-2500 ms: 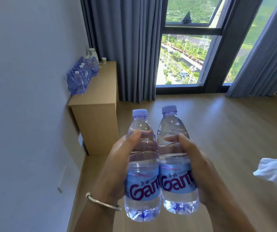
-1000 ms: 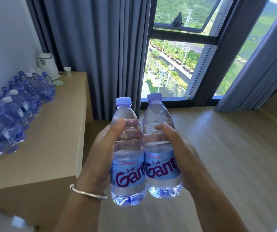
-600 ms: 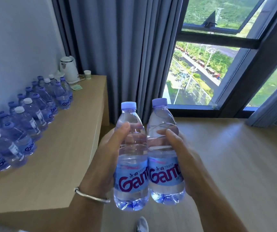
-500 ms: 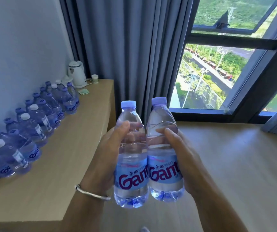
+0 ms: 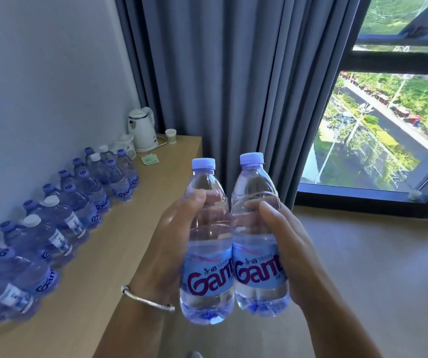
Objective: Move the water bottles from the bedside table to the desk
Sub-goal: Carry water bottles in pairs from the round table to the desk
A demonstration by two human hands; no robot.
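Observation:
I hold two upright clear water bottles with blue labels and lilac caps side by side in front of me. My left hand (image 5: 167, 244) grips the left bottle (image 5: 206, 267) and my right hand (image 5: 289, 251) grips the right bottle (image 5: 258, 259). Both bottles hang in the air just right of the wooden desk (image 5: 120, 244), near its front edge. Several more water bottles (image 5: 60, 220) stand in two rows along the wall side of the desk.
A white kettle (image 5: 142, 129), a small white teapot (image 5: 125, 144), a paper cup (image 5: 171, 135) and green sachets (image 5: 149, 159) sit at the desk's far end. Grey curtains (image 5: 233, 86) hang behind, a window (image 5: 378, 140) is at right, over wooden floor (image 5: 375, 267).
I have walked up to the desk and turned left; the desk and its rows of bottles are now much closer. Both hands keep the same hold on the two bottles.

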